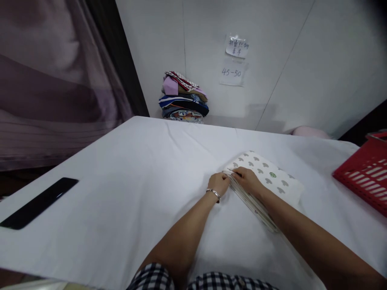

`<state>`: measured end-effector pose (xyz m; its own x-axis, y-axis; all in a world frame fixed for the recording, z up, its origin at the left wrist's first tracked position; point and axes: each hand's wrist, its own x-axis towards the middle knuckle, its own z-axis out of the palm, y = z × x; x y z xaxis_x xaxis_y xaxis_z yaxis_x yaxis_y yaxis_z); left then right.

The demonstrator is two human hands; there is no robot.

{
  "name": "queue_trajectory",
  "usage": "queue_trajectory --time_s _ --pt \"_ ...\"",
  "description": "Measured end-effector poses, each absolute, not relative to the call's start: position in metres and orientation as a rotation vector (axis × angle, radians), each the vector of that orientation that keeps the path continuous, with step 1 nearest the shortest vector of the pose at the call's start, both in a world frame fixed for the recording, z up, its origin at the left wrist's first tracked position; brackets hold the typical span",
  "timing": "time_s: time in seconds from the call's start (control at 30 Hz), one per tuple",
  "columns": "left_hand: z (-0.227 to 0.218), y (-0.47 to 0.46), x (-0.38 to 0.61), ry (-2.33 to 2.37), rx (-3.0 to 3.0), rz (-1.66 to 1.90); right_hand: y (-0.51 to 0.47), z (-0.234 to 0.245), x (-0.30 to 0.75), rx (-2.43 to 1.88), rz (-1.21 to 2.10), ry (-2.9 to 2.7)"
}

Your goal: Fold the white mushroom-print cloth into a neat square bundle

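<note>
A folded white cloth (269, 177) printed with small grey shapes lies on the white-covered table (136, 169), right of centre. My left hand (219, 184), with a bracelet on its wrist, is closed against the cloth's near-left corner and grips its layered edge. My right hand (248, 181) rests on top of the cloth at that same corner, fingers curled and pressing down on the fold. Both forearms reach in from the bottom of the view.
A red plastic basket (364, 173) stands at the table's right edge. A black phone (38, 203) lies flat near the left edge. A stack of folded clothes (184, 98) sits at the far side against the white wall, under paper notes (234, 60).
</note>
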<state>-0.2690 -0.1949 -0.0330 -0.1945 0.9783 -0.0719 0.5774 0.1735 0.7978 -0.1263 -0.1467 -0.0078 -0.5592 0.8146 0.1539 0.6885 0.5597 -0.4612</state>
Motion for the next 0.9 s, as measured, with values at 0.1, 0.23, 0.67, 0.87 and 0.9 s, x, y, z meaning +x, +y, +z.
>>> queue_trajectory --time_s 0.1,0.23,0.67,0.87,0.9 --pt "-0.035 -0.193 -0.264 1.716 1.286 0.844 -0.146 -0.008 -0.126 -1.204 0.534 -2.440" --pt "-0.038 -0.191 -0.261 1.624 1.070 0.866 -0.147 -0.006 -0.125 -1.165 0.580 -2.469" --pt "-0.034 -0.193 -0.252 1.330 0.625 0.961 -0.154 0.005 -0.115 -1.066 0.860 -2.437" --pt "-0.038 -0.193 -0.245 1.414 0.703 0.967 -0.156 0.003 -0.113 -1.038 0.875 -2.399" --pt "-0.040 -0.193 -0.244 1.435 0.735 0.973 -0.156 0.003 -0.113 -1.036 0.881 -2.397"
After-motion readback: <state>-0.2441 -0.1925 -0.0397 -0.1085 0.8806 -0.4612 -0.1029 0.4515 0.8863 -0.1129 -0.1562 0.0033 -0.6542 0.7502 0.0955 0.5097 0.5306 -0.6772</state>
